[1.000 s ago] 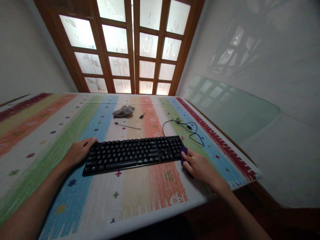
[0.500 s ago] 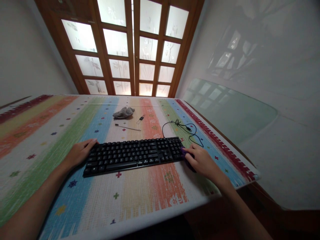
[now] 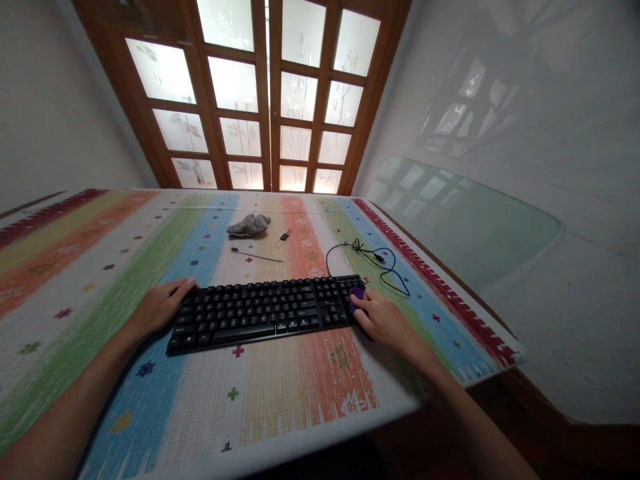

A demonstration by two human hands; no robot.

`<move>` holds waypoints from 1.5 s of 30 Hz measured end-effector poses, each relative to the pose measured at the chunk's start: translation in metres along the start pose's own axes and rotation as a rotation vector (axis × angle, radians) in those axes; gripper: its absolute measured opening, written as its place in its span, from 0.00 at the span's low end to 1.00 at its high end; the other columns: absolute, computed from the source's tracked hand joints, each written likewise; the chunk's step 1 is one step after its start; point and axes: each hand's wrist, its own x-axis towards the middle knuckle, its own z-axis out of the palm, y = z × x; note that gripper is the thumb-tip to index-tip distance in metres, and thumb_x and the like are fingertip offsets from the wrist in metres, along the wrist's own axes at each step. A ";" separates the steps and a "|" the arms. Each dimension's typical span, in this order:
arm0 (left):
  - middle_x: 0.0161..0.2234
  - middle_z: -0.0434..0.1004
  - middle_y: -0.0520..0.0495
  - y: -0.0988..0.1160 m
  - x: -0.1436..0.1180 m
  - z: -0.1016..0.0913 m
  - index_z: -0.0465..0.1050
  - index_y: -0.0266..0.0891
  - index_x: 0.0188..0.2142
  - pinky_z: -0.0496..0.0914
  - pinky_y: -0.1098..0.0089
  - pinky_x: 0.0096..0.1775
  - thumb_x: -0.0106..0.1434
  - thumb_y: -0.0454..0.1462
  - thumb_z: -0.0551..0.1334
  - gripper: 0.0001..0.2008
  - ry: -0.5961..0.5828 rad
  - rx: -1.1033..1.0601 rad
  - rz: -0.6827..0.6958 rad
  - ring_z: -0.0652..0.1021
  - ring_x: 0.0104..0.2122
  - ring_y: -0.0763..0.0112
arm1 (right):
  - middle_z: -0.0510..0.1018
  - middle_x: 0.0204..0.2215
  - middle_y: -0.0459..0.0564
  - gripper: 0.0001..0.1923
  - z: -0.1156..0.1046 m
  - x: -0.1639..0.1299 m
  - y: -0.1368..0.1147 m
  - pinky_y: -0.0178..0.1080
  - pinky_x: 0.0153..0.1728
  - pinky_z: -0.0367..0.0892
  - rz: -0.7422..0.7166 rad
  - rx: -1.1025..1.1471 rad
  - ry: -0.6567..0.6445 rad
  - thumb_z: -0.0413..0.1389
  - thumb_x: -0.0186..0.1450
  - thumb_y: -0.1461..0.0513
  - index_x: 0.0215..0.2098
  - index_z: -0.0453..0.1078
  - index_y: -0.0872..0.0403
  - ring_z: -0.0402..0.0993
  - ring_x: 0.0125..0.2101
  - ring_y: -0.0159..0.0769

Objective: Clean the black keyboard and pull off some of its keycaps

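Gripping a purple piece (image 3: 357, 293) in the fingers of the right hand (image 3: 377, 317), over the number keys at the right end of a black keyboard (image 3: 265, 310). Resting the left hand (image 3: 163, 307) against the keyboard's left end, loosely curled, with the thumb by the far left corner; cannot tell whether gripping the edge, with the fingers partly hidden. Can see the keyboard lying on the striped surface (image 3: 275, 393) between both hands, slightly slanted, left end nearer. Beyond it, can make out a thin stick (image 3: 257, 255), a small black piece with wire ends (image 3: 285, 237) and, farther left, a crumpled gray cloth (image 3: 249, 225). At far right, can see a loosely looped black cable (image 3: 367, 251).
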 end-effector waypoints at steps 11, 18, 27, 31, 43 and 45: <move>0.34 0.81 0.47 -0.003 -0.001 0.001 0.76 0.40 0.35 0.68 0.67 0.43 0.62 0.56 0.45 0.29 -0.011 -0.014 0.003 0.78 0.38 0.58 | 0.76 0.38 0.56 0.19 0.002 -0.019 -0.001 0.38 0.43 0.63 0.011 0.063 -0.046 0.47 0.71 0.65 0.54 0.74 0.59 0.73 0.38 0.40; 0.33 0.81 0.47 -0.006 0.002 0.003 0.76 0.41 0.35 0.68 0.66 0.42 0.60 0.59 0.43 0.32 0.005 -0.009 -0.010 0.78 0.38 0.57 | 0.76 0.39 0.57 0.19 0.004 -0.033 -0.001 0.40 0.44 0.64 0.004 0.071 -0.043 0.48 0.70 0.66 0.53 0.74 0.59 0.73 0.39 0.41; 0.34 0.81 0.46 -0.006 0.002 0.004 0.76 0.40 0.35 0.68 0.65 0.42 0.58 0.59 0.42 0.33 -0.001 -0.008 -0.018 0.78 0.38 0.56 | 0.76 0.37 0.55 0.18 0.001 -0.037 0.006 0.40 0.43 0.65 -0.031 0.131 -0.032 0.48 0.68 0.67 0.50 0.77 0.58 0.73 0.39 0.40; 0.34 0.82 0.47 -0.004 0.000 0.003 0.76 0.40 0.34 0.69 0.65 0.43 0.59 0.59 0.43 0.32 0.002 -0.017 -0.001 0.78 0.37 0.57 | 0.75 0.33 0.52 0.17 -0.010 -0.033 0.013 0.39 0.40 0.64 -0.050 0.203 -0.026 0.48 0.69 0.66 0.43 0.80 0.55 0.72 0.36 0.38; 0.32 0.82 0.47 -0.006 0.001 0.003 0.75 0.41 0.33 0.69 0.65 0.42 0.60 0.58 0.44 0.30 0.008 -0.020 0.027 0.79 0.37 0.57 | 0.74 0.37 0.54 0.15 0.002 0.001 -0.002 0.38 0.42 0.65 -0.081 0.131 0.063 0.49 0.69 0.65 0.47 0.76 0.58 0.72 0.37 0.38; 0.31 0.82 0.48 -0.006 0.001 0.004 0.75 0.43 0.32 0.69 0.64 0.41 0.60 0.58 0.44 0.29 0.019 -0.027 0.025 0.79 0.36 0.56 | 0.74 0.38 0.54 0.14 0.003 0.003 -0.005 0.37 0.42 0.64 -0.086 0.079 0.004 0.49 0.69 0.66 0.46 0.76 0.57 0.72 0.36 0.37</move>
